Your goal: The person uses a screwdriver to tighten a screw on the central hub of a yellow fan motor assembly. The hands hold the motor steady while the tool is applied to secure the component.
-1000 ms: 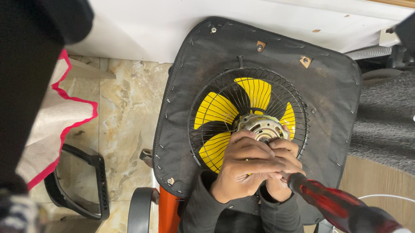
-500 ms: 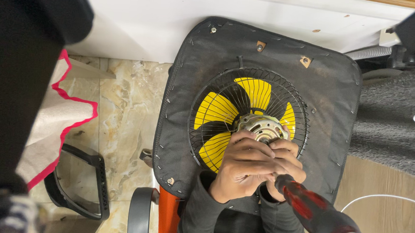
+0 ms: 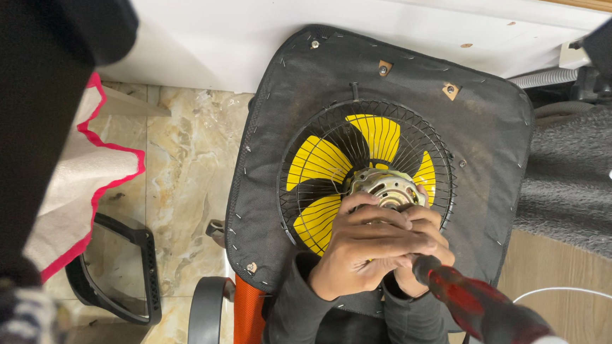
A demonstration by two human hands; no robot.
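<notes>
Yellow blades: a small fan [image 3: 362, 175] with yellow blades lies flat inside a round black wire guard [image 3: 297, 193], on the dark underside of an upturned chair seat [image 3: 479, 126].
Motor: a silver motor housing [image 3: 388, 186] sits at the fan's centre, facing up, just above the hands.
Left hand: the left hand [image 3: 358, 249] is curled over the lower edge of the motor, fingers together and wrapped across the other hand.
Right hand: the right hand [image 3: 421, 250] is mostly covered by the left; its fingers are closed round a screwdriver [image 3: 481, 310] with a red and black handle.
Screwdriver tip: hidden under the hands, so where it meets the motor cannot be told.
Surroundings: marble-patterned floor [image 3: 186, 157] to the left, a white wall above, grey fabric to the right.
Risk of slipping: the tip could jump off a screw head and strike the fingers or the blades, judging by the steep tilt of the handle.
Risk of shifting: the fan rests loose on the seat and may slide or spin under pressure.
</notes>
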